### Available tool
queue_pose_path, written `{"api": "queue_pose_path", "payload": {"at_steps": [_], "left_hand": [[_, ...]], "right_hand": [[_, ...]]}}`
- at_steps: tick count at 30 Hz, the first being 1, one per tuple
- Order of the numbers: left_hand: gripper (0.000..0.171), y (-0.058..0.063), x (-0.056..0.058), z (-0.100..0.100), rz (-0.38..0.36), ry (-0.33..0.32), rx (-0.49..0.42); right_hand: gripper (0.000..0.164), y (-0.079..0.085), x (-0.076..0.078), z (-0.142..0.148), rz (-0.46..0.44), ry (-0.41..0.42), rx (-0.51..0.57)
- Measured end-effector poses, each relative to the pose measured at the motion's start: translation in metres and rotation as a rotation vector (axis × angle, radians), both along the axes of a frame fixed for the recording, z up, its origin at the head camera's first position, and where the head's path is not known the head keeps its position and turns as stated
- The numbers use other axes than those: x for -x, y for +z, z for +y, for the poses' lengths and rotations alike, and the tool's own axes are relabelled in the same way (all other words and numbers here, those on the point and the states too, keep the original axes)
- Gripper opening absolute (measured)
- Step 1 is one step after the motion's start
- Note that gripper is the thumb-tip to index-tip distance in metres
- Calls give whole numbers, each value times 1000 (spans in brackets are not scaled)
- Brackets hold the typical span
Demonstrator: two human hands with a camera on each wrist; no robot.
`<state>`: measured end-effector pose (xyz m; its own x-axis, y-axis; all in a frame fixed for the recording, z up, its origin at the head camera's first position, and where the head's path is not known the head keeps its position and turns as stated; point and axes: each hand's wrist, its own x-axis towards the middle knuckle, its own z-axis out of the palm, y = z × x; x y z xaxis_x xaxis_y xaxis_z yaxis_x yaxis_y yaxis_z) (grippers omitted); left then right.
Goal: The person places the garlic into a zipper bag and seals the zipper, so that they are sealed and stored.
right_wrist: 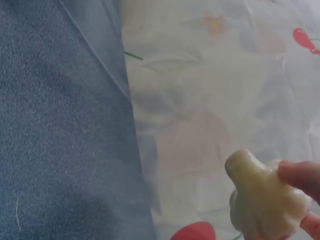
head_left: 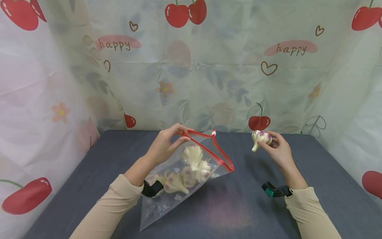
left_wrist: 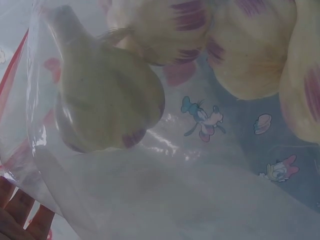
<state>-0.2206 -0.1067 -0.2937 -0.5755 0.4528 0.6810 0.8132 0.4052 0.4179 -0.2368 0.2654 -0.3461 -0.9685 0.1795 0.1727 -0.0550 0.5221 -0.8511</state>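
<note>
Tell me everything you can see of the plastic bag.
The bag looks like clear plastic, with red strips along its mouth and a white piece on them. Small cartoon figures seem printed on it. Its mouth gapes open, facing up and right. The left hand pinches its edge, and it slants over the dark table with several garlic bulbs inside. Whether its base rests there is unclear.

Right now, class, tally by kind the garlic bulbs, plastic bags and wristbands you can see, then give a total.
Garlic bulb held in the right hand: 1
Garlic bulbs inside the bag: at least 5, as they overlap
Plastic bag with red zip edge, held by the left hand: 1
Wristbands: 2
Total: at least 9
</note>
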Motion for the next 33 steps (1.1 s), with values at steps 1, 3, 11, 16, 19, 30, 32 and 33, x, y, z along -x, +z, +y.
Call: {"api": "queue_pose_path", "payload": {"at_steps": [1,3,11,16,19,30,32,33], "left_hand": [[21,0,0,0,3,1,1],[19,1,0,0,6,2,2],[18,4,-1,0,1,0,-8],[23,3,0,-1,4,-4,-13],[21,2,1,-1,3,-5,-16],[19,2,1,-1,10,-12,-23],[20,2,1,-1,9,-14,-26],[20,2,1,-1,9,-12,-26]], "right_hand": [[68,1,0,-1,1,2,-2],[68,3,-1,-2,5,7,-4],[66,10,-5,-8,24,37,-23],[63,14,-8,-13,62,54,-22],[62,16,-10,-15,83,64,-24],[60,21,-16,-23,131,107,-26],[60,22,-17,-25,143,117,-26],[60,22,-18,-26,148,122,-25]]}}
